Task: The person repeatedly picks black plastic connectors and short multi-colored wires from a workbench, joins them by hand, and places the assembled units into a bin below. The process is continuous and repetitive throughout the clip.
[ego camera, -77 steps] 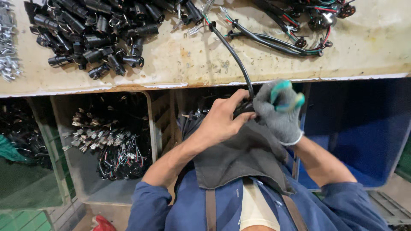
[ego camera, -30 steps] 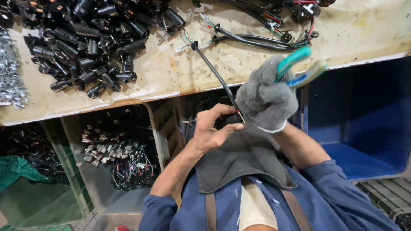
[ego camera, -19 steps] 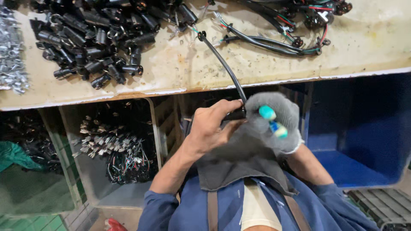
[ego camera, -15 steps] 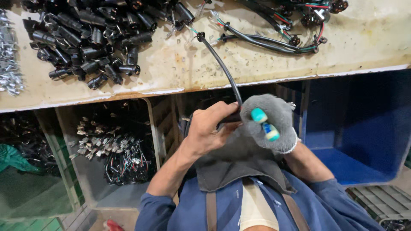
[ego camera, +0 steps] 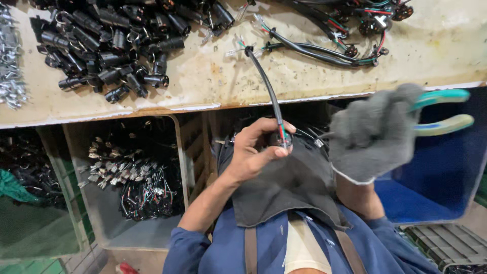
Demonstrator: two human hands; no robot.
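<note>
My bare left hand (ego camera: 256,152) pinches the near end of a black cable (ego camera: 266,91), where red and green inner wires show at the cut. The cable runs up onto the worn bench top (ego camera: 213,76). My right hand (ego camera: 375,134), in a grey knit glove, grips a pair of pliers with teal and pale handles (ego camera: 441,109) out to the right, away from the cable end. A dark grey cloth (ego camera: 289,187) lies over my lap beneath both hands.
A heap of black connector parts (ego camera: 116,40) covers the bench's left side, with silver metal pieces (ego camera: 10,76) at the far left and wired harnesses (ego camera: 329,35) at the right. Under the bench stand a bin of wired parts (ego camera: 137,177) and a blue bin (ego camera: 431,177).
My gloved right hand has swung the pliers away from the cable end, out to the right. My left hand still holds the cable, its end now showing coloured wires.
</note>
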